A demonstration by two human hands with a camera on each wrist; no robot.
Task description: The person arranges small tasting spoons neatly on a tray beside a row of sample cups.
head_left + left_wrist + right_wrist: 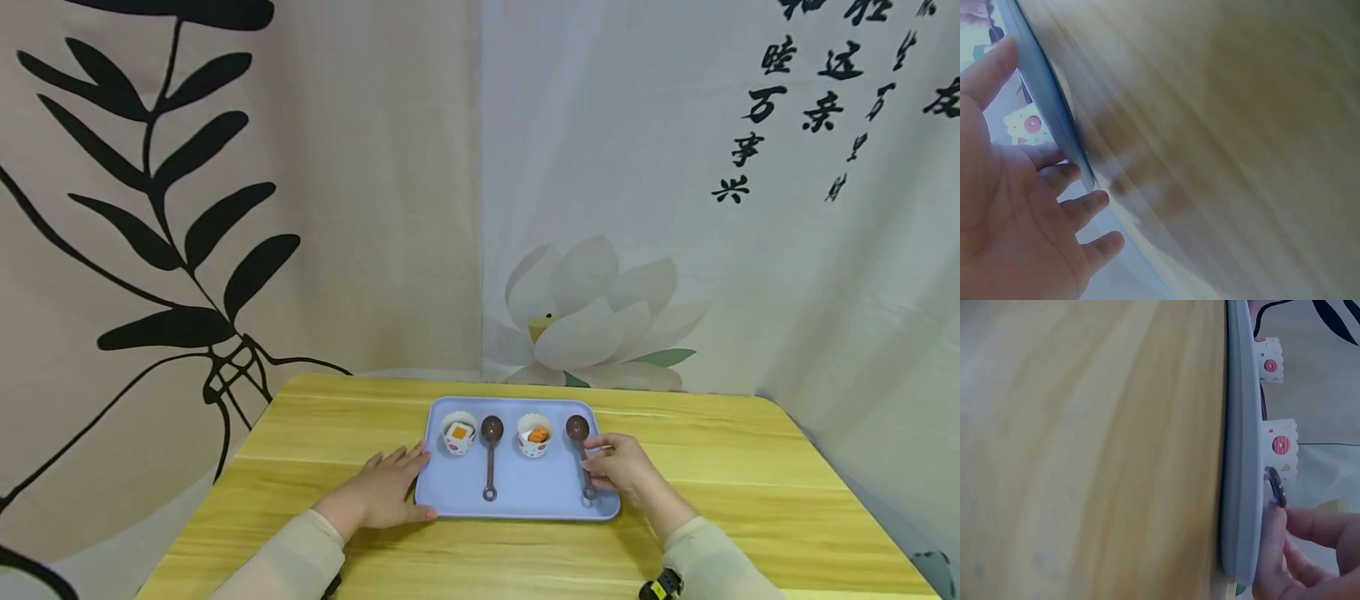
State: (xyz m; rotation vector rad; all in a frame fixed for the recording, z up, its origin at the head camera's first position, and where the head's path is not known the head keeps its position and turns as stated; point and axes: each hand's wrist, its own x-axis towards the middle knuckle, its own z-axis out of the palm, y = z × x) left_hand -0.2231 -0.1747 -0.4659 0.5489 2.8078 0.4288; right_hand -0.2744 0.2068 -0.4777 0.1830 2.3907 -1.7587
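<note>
A light purple tray [532,493] lies on the table. My left hand [386,492] rests at its left edge with fingers spread and straight, thumb near the front corner. Over at the right end, my right hand [621,467] pinches the handle of a brown spoon [577,427], whose bowl points away from me. In the right wrist view the ring end of that spoon [1277,487] shows by the thumb. Another brown spoon [491,430] lies between two paper cups. The left cup [459,444] holds a white and orange piece; the right cup [532,447] holds an orange piece.
The yellow wood-grain table [697,450] extends on both sides of the tray. Behind it hangs a pale curtain [390,208] printed with black leaves, a lotus flower and dark written characters.
</note>
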